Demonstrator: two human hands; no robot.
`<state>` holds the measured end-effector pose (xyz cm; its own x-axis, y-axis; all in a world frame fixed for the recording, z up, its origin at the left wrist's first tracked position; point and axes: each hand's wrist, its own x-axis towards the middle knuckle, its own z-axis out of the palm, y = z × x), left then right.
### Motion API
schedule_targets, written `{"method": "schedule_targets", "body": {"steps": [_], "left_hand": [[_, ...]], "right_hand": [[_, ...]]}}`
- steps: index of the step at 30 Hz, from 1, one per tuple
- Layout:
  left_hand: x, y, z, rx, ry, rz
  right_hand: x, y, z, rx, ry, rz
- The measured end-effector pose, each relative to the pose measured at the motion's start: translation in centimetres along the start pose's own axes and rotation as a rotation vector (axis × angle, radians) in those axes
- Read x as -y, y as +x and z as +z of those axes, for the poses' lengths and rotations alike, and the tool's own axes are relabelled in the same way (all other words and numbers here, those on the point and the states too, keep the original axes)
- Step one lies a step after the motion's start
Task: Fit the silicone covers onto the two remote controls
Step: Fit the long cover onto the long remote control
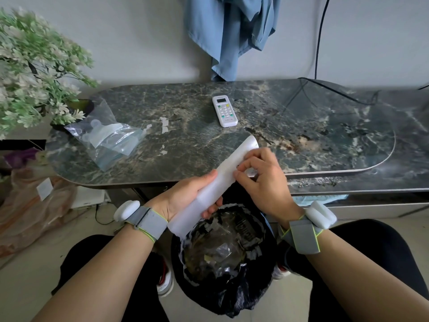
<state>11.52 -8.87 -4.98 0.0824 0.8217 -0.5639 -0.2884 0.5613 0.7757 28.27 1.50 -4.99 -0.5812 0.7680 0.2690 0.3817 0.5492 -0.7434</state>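
Observation:
My left hand point(185, 196) grips the lower half of a long white object point(226, 169) wrapped in a frosted white sleeve, held slanting over the table's front edge. My right hand point(262, 175) pinches the wrap near its upper part; whether a remote is inside I cannot tell. A white remote control point(224, 110) with a small screen lies face up on the dark marble table point(325, 135). A clear plastic bag point(109, 135) holding translucent silicone covers lies at the table's left end.
A bin lined with a black bag point(227, 259) stands between my knees under the hands. An artificial plant point(34, 73) fills the left. A blue garment point(232, 31) hangs on the wall. Black cables point(320, 43) run down onto the table's right side.

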Motion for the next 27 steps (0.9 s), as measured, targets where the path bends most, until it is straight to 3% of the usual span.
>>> {"method": "schedule_targets", "body": {"steps": [2,9,19,27], "left_hand": [[-0.2,0.0,0.0,0.015,-0.019,0.001],[-0.5,-0.3,-0.1,0.079,-0.067,0.004],[-0.4,-1.1,-0.3,0.156,-0.131,-0.024],[-0.4,-0.1,0.1,0.055,-0.159,0.059]], "right_hand": [[-0.1,-0.1,0.0,-0.051,-0.081,-0.034],[0.1,0.2,-0.2,-0.021,-0.011,0.068],[0.0,0.5,0.0,-0.095,0.005,-0.04],[0.4,-0.2,1.4,-0.197,-0.074,-0.123]]}}
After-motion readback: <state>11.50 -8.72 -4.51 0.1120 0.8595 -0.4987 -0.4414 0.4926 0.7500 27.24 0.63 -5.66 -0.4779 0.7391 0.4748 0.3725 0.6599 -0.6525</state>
